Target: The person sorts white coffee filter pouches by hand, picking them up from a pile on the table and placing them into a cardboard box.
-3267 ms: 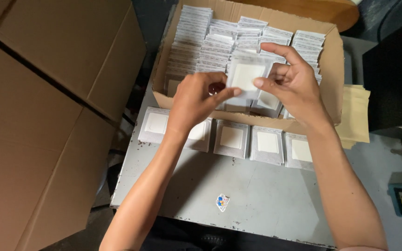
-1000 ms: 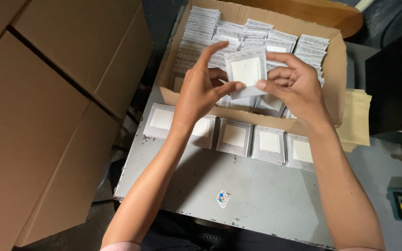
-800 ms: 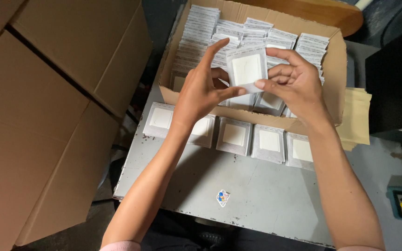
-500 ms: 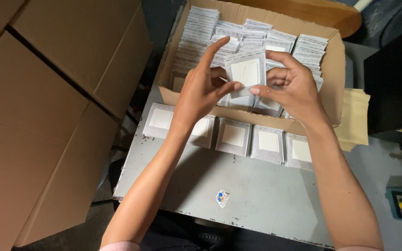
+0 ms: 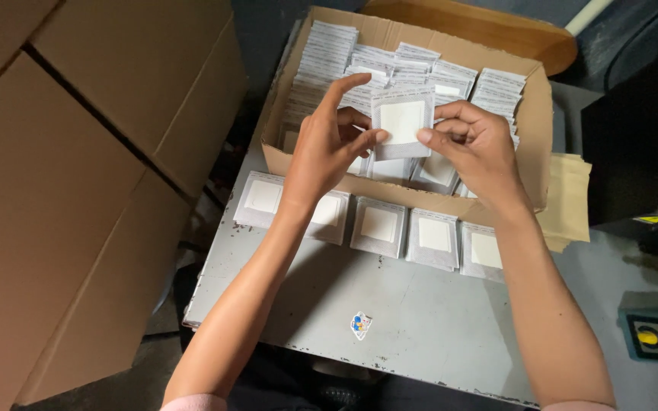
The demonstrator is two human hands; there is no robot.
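White sachet (image 5: 403, 123) pinched at side edges by left hand (image 5: 327, 149) and right hand (image 5: 475, 146); judged light, thin, easily bent.

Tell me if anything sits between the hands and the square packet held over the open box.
Nothing visible does. The left hand and right hand both already pinch the square packet by its side edges, above the packet rows in the cardboard box.
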